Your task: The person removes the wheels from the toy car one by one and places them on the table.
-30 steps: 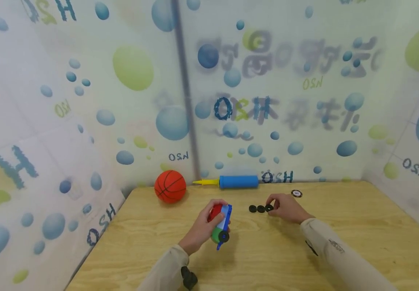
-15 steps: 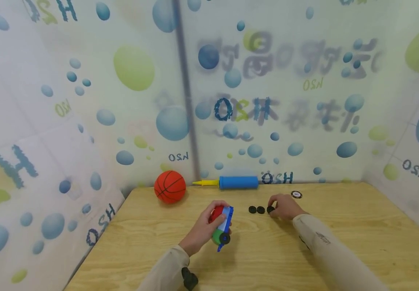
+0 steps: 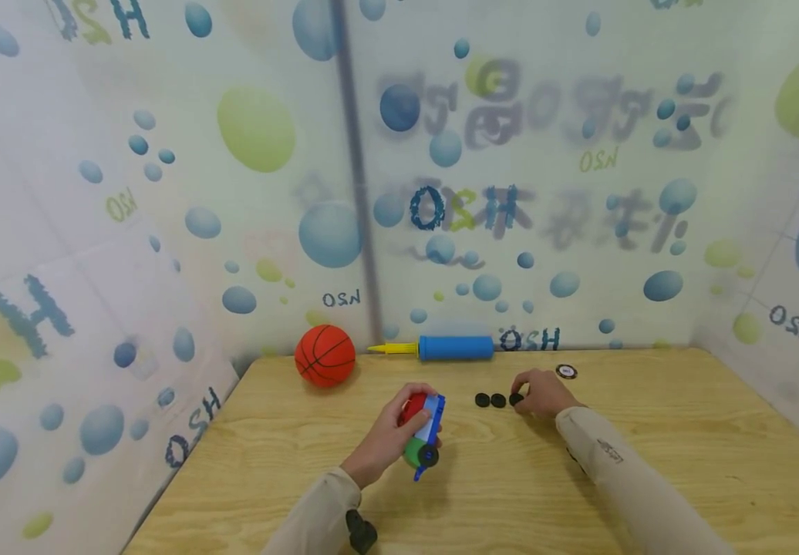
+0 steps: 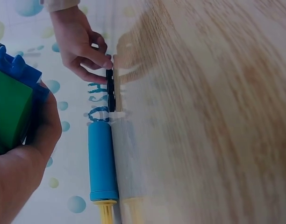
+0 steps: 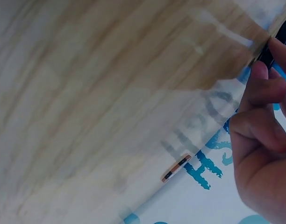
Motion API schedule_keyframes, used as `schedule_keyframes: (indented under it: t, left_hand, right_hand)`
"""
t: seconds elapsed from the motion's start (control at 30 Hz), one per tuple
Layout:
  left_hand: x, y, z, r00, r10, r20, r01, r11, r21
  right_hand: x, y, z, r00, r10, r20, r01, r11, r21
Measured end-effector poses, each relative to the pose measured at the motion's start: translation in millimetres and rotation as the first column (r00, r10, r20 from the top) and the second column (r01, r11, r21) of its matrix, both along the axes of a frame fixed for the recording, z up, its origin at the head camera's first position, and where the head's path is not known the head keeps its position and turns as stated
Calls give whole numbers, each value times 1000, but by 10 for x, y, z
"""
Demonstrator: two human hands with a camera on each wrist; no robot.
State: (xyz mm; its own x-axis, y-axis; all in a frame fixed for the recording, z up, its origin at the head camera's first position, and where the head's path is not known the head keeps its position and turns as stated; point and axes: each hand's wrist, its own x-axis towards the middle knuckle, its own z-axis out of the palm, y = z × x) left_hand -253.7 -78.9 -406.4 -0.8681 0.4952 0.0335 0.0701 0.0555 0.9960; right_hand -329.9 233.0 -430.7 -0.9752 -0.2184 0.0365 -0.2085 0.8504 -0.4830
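In the head view my left hand [image 3: 392, 432] grips a toy car [image 3: 423, 435] above the table, tilted on end. Its body has red, light blue and green parts on a blue base, with one black wheel near its lower end. My right hand [image 3: 544, 393] pinches a small black toy wheel [image 3: 515, 399] at table level, its thumb and fingers at the rim. Two similar black wheels [image 3: 498, 401] lie flat in a row just left of it. The left wrist view shows the car's green part [image 4: 10, 107] close up; much of the toy is hidden by my hand.
A red basketball-patterned ball [image 3: 325, 356] and a blue hand pump [image 3: 455, 348] with a yellow nozzle rest along the table's back edge. Behind my right hand lies a round black-and-white disc [image 3: 566, 371]. Patterned curtains enclose the wooden table [image 3: 510, 493].
My right hand has drawn slightly nearer, and the wheel at its fingers sits a little farther right of the other two. My left hand and the toy car have barely moved.
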Motion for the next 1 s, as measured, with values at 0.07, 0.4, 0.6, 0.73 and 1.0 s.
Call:
schedule_keyframes:
  t: [0.07,0.4,0.6,0.73,1.0]
  left_hand:
    - [-1,3,10,1000,-6,3,6,1000,-1]
    - [12,19,23,1000,-21,17,21,1000,-8]
    - [-2,39,6,1000,-15,13,15,1000,0]
    - [-8,45,-10,1000,-13,24,12,1000,21]
    - [5,46,-18,1000,11,25,-12,999,52]
  right_hand:
    - [-6,4,-10,1000,-1,4,1,1000,-2]
    - [7,9,-12,1000,11,19,-10,1000,-27]
    - [69,31,19,1000,19,11,-19,998,-60]
    - [148,20,65,999,34,-8,-35,995,-94]
    - [291,-68,150,987,154,-36,-158,968,-194]
